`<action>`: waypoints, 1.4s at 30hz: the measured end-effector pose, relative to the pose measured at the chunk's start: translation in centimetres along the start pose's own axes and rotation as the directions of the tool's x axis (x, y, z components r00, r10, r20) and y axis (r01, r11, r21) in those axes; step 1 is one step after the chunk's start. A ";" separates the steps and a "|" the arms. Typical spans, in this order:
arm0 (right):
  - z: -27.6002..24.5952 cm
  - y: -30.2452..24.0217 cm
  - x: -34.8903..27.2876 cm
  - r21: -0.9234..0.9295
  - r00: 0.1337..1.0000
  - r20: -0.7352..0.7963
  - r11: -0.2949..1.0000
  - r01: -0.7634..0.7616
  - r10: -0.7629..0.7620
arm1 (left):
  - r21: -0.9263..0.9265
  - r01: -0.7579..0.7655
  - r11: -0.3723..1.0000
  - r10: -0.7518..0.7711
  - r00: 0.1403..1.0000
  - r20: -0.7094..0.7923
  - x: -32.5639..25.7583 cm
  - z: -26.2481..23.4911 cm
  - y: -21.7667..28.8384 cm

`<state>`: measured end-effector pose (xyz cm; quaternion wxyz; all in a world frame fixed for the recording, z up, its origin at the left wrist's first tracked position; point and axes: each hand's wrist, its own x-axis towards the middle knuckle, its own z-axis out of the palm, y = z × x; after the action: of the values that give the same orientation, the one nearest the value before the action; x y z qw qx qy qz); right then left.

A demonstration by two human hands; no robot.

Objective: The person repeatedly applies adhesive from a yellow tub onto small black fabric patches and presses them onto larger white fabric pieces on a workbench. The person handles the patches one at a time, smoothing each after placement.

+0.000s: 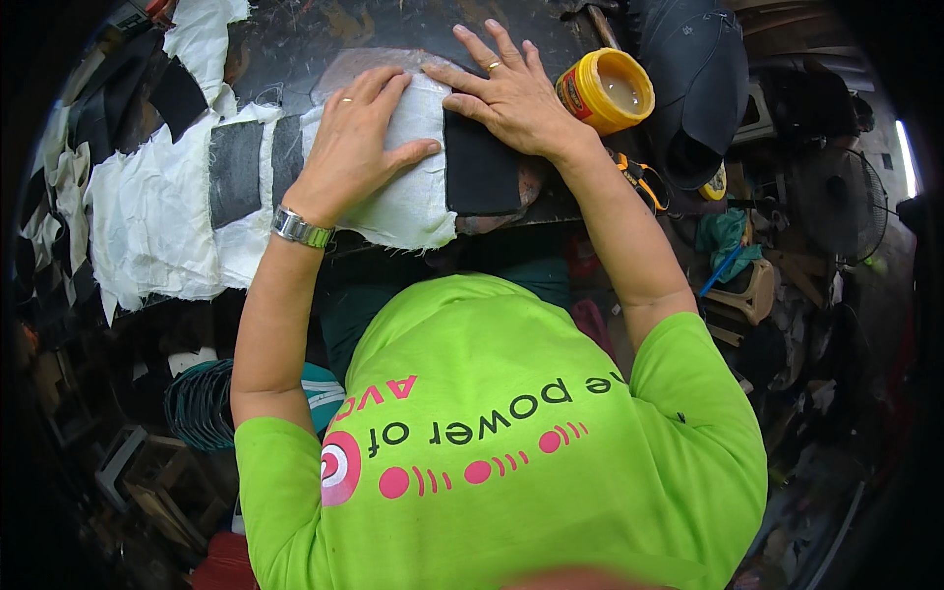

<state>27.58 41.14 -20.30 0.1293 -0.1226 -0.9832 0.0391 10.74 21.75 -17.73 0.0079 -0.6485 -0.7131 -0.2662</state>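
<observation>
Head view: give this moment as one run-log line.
Left hand: on white cloth | Right hand: spread over cloth's edge and black panel | Yellow tub: open, beside right hand

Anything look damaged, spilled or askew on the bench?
Yes: the rightmost white cloth has a ragged lower edge with loose threads, unlike the cleaner-edged black piece showing at its right. The yellow jar is open, but I see no spill around it.

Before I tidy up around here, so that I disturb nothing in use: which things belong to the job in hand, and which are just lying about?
In the job:
white cloth, under the left hand
black piece, by the right hand
probably the open yellow tub, close by

Apparently just lying about:
fan
blue stick
</observation>
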 end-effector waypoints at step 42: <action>-15.8 0.7 -9.3 -0.126 0.937 -0.242 0.950 -0.287 0.251 | -0.204 0.019 0.979 -0.031 0.998 -0.054 -2.8 -0.2 5.6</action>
<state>40.61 40.18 -7.39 0.2219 -0.2698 -0.9363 -0.0363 16.34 19.17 -16.46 -0.0417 -0.6291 -0.6897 -0.3562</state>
